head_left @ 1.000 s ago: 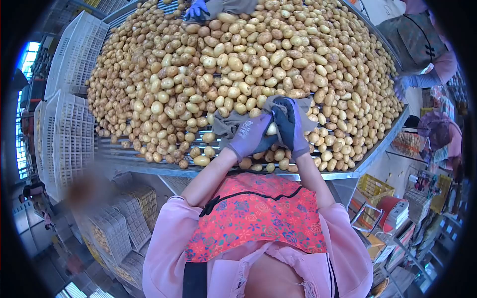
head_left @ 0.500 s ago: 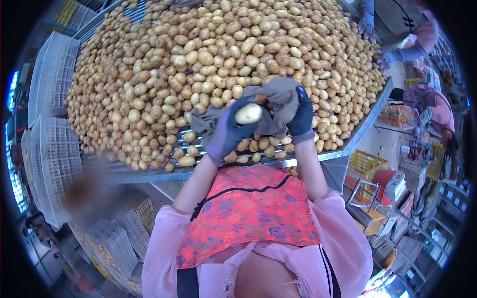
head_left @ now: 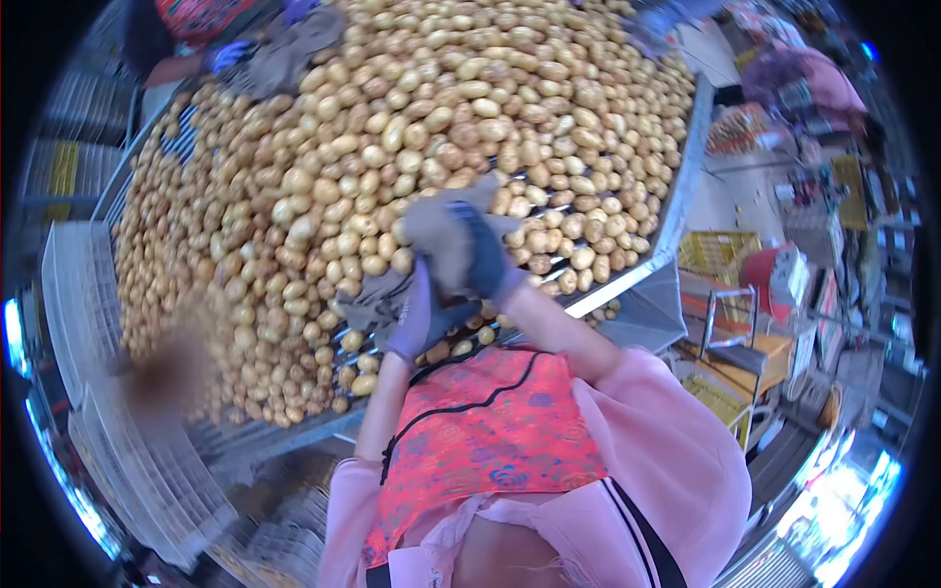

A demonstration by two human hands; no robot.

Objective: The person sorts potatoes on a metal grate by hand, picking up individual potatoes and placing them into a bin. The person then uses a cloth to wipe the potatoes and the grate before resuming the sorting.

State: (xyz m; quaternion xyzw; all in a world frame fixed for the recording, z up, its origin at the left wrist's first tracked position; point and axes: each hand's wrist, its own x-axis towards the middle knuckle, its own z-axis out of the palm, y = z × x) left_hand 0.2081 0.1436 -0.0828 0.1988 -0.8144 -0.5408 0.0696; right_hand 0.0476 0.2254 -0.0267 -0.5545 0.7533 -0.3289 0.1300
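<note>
Both gloved hands are together over the near edge of a large heap of potatoes (head_left: 343,147). My right hand (head_left: 480,253) is wrapped round a grey cloth (head_left: 436,235) and presses it down toward my left hand. My left hand (head_left: 420,314) lies just below, its fingers curled under the cloth; what it grips is hidden. More grey cloth (head_left: 377,302) lies on the potatoes beside my left hand.
A metal table edge (head_left: 627,284) runs on the right. White crates (head_left: 83,294) stand at the left. Co-workers' gloved hands reach in at the top left (head_left: 230,57) and top right (head_left: 652,29). A yellow crate (head_left: 720,253) and a person in pink (head_left: 818,83) are at the right.
The view has turned and shifted. My right hand has come across with the cloth to my left hand, and the pale potato that showed in my left hand is out of sight.
</note>
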